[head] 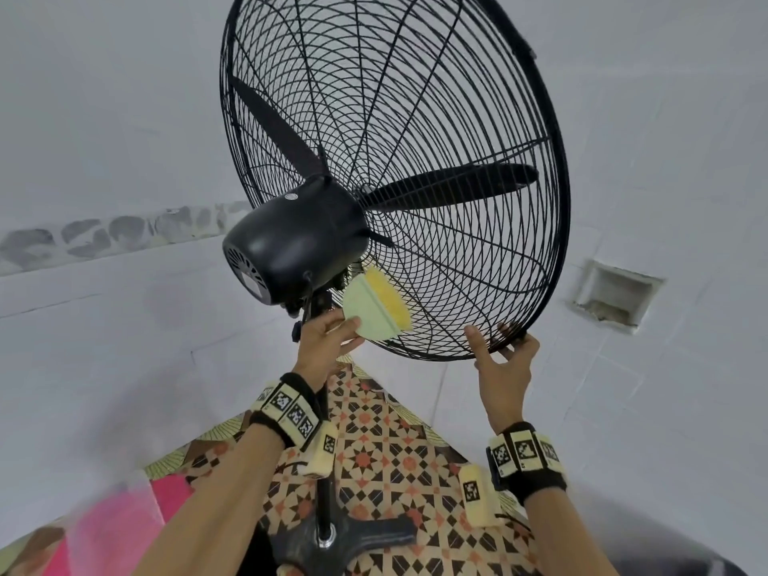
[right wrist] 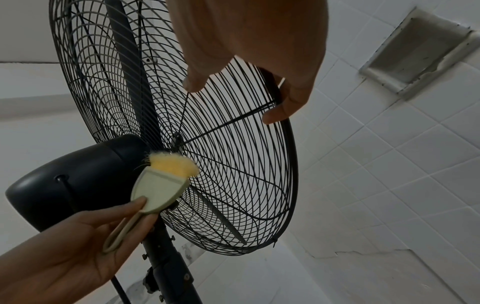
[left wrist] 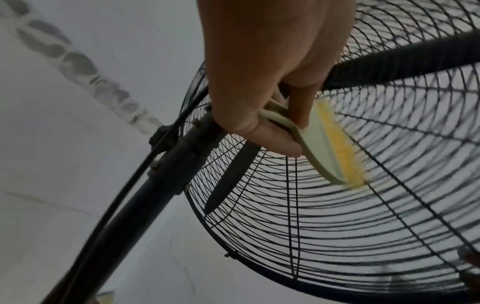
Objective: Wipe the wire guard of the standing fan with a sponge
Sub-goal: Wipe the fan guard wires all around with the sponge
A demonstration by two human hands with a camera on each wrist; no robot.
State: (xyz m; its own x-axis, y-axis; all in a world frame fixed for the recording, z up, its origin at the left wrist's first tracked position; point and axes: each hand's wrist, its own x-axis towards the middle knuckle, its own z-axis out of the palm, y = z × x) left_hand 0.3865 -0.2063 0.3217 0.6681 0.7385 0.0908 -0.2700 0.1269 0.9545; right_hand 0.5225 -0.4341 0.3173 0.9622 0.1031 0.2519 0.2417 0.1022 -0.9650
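Observation:
A black standing fan fills the head view, its round wire guard (head: 457, 97) tilted toward me. My left hand (head: 328, 338) pinches the pale green handle of a sponge (head: 376, 305) whose yellow pad presses the rear guard just below the motor housing (head: 291, 239). In the left wrist view the sponge (left wrist: 327, 148) lies against the guard wires (left wrist: 337, 236). My right hand (head: 505, 359) grips the guard's lower rim, fingers curled over it, thumb against the wires. The right wrist view shows those fingers (right wrist: 291, 102) hooked on the rim and the sponge (right wrist: 161, 183) near the hub.
The fan's pole (head: 324, 484) drops to a dark base (head: 353, 538) on a patterned tiled floor (head: 395, 451). White tiled walls surround it, with a recessed niche (head: 615, 295) at the right. Something pink (head: 124, 521) lies at the lower left.

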